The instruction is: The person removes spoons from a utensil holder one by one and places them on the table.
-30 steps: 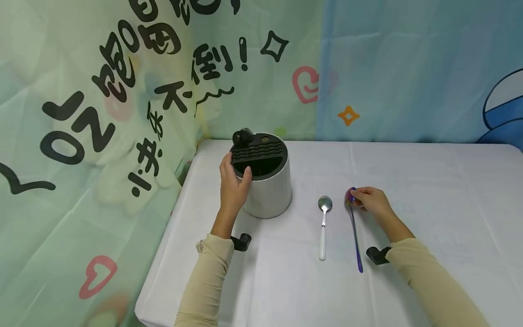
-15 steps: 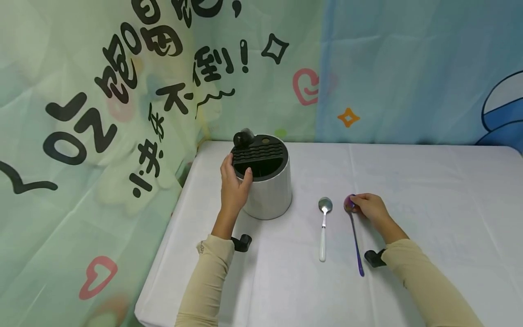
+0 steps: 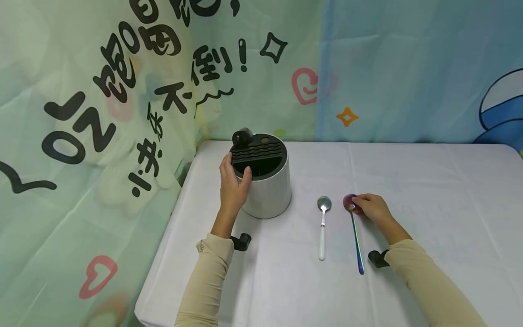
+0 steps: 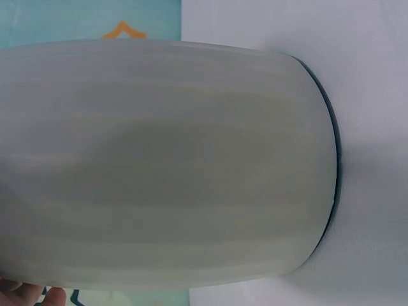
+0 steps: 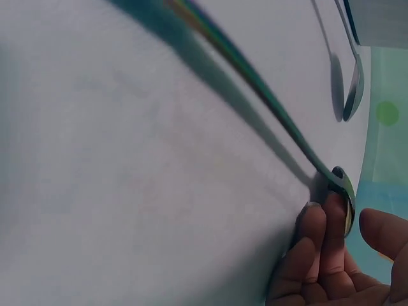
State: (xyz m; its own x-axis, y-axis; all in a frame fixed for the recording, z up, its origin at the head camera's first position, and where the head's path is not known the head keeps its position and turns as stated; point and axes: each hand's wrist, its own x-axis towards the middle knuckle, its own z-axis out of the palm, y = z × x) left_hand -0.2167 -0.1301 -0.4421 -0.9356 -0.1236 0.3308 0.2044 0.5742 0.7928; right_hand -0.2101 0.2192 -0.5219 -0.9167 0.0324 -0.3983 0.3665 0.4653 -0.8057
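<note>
In the head view, my left hand (image 3: 234, 188) rests against the near left side of a white cylindrical utensil holder (image 3: 267, 197), thumb at its rim. The holder's black top has wavy slots, an opening in front and a round black knob. My right hand (image 3: 373, 210) pinches the bowl edge of a long iridescent spoon (image 3: 355, 236) whose handle points toward me. In the right wrist view, fingers curl below the spoon's bowl (image 5: 349, 201), with the thumb close on the other side. A white-handled spoon (image 3: 323, 231) lies between holder and iridescent spoon.
A white cloth covers the table (image 3: 441, 204). Behind it and to the left hangs a printed curtain (image 3: 392, 68) with black lettering. A black camera mount sits at each wrist.
My right hand has shifted slightly toward me with the iridescent spoon, and more of the spoon's bowl shows now. The left hand and the holder stay in place.
</note>
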